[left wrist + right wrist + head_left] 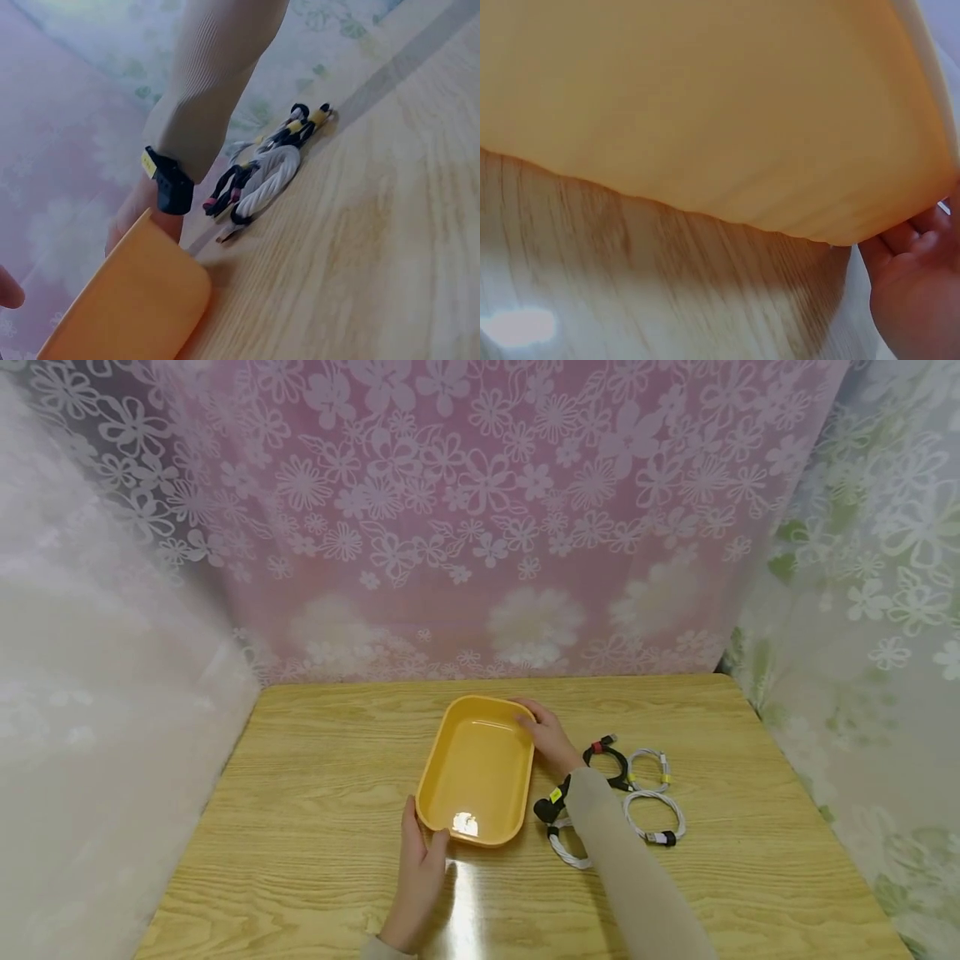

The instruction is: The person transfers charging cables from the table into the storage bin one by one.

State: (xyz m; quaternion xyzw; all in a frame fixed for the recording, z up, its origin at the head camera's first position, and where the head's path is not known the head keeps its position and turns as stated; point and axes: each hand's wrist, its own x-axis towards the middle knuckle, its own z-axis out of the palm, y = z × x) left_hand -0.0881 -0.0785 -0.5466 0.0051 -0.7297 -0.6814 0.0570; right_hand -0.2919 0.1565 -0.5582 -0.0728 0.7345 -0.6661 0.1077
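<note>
"Pink floral cloth (480,527) hangs behind the wooden table (322,777). Where's the yellow tray (476,768)?"

"Between my hands, around the middle of the tabletop, its far end angled slightly right. I can't tell whether its base touches the wood."

"And your fingers?"

"With my left hand (422,864) I grip the near left corner, thumb at the rim. With my right hand (551,743) I pinch the far right corner, thumb over the rim, fingers bent against the outside."

"What's beside you?"

"Coiled cables, right of the tray: a black coil (624,767) with a red tie, touching or just beside white coils (647,752). Another white coil (573,861) shows partly behind my right sleeve (626,860)."
</note>
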